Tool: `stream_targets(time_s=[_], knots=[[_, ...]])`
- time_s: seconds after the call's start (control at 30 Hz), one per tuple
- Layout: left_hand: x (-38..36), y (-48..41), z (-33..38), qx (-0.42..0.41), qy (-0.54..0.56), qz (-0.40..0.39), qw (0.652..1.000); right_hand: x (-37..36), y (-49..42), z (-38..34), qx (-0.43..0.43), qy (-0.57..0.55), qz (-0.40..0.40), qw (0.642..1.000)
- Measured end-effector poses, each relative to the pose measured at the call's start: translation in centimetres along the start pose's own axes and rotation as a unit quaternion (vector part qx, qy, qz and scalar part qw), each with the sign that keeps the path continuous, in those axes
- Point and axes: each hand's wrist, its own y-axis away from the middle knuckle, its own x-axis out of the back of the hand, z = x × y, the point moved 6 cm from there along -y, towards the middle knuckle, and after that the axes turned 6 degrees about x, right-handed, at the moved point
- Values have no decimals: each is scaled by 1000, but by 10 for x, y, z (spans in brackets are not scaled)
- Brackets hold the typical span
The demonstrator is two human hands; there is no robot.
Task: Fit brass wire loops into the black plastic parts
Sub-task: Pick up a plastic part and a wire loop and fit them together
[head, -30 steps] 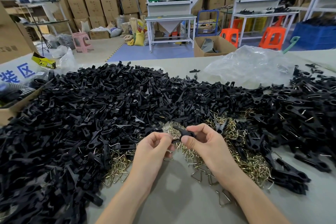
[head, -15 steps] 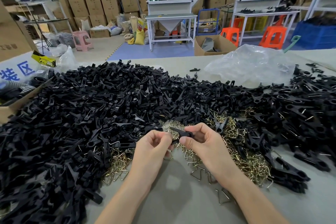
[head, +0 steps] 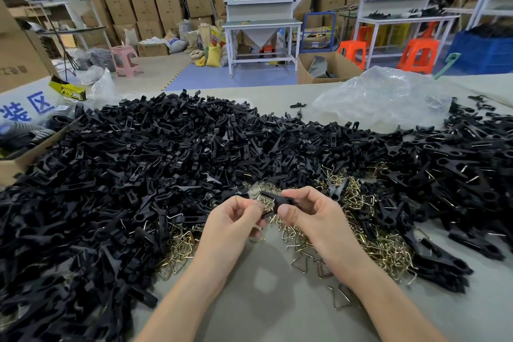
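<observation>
I am holding one black part [head: 277, 201] up between both hands, just over the brass wire loops [head: 369, 233]. My right hand [head: 311, 215] is pinching its far end, with thumb and fingers curled tight. My left hand [head: 236, 221] is curled too and is pinching the near end. Something small and shiny is peeking out by its fingertips, but I cannot tell if it is a loop. So I am thinking this one part is in the middle of getting its loop, and it is not done yet.

There is so much left to do. A big heap of black parts [head: 133, 175] is lying to my left, and I am seeing no wire in them. On my right a second heap [head: 460, 164] is showing bits of wire in some parts, so I am guessing those are finished. Lots of loops are waiting on the table [head: 266, 305].
</observation>
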Motion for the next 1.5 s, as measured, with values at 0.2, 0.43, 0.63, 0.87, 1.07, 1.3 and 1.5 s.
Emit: stream_targets(time_s=[0.2, 0.43, 0.63, 0.87, 1.07, 1.3, 1.5], knots=[[1, 0, -2, -9, -19, 50, 999, -1, 0, -1, -5, -1, -5, 1000], [-1, 0, 1, -3, 8, 12, 1000, -1, 1, 0, -5, 8, -3, 1000], [-10, 2, -1, 19, 98, 3, 995, -2, 1, -2, -2, -6, -4, 1000], [-14, 3, -2, 35, 123, -18, 992, -1, 1, -4, 4, -32, -1, 999], [-7, 6, 4, -14, 38, 4, 999, -1, 1, -1, -5, -48, -10, 999], [-22, 8, 0, 85, 138, -109, 981, -3, 1, -2, 7, -14, -28, 999], [-28, 9, -2, 106, 199, -172, 959, -6, 1, -8, 41, -2, -43, 998]])
